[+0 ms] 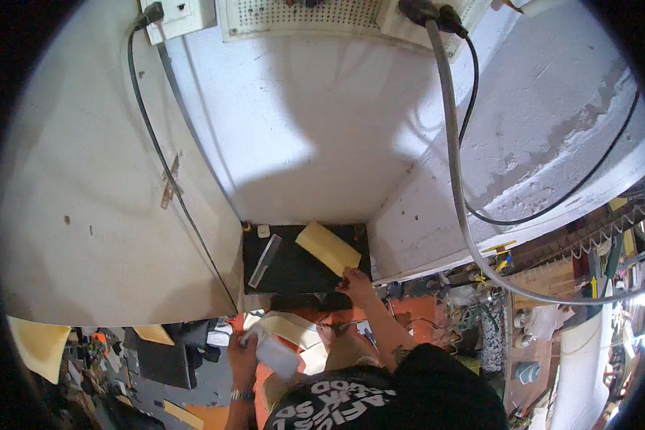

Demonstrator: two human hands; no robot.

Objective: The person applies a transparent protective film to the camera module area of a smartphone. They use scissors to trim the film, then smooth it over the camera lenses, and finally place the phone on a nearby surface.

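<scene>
The person's right hand (pixel 355 284) is at the near right corner of a pale yellow, rectangular, foam-like slab (pixel 328 248), which lies slantwise on the right half of a black, flat work surface (pixel 287 271). The fingers are at the edge of this slab, but I cannot tell if they pinch it or only touch it. The left hand (pixel 242 345) is lower, in front of the work surface, and its fingers are closed on a whitish, translucent, blurred object (pixel 276 357); whether this is a bag or a container, and what is inside, I cannot tell. On the left half of the surface lies a long, narrow, silver-grey strip (pixel 265 261), tilted and apart from the slab. Near the back left corner stands a small, whitish, block-like piece (pixel 264 231). To the right of the person, on a brown wooden shelf (pixel 522 405), there is a grey-blue, round container (pixel 529 371); its content is too small to make out. Above, a thick grey cable (pixel 448 122) hangs in a wide curve before the white wall (pixel 265 107).
</scene>
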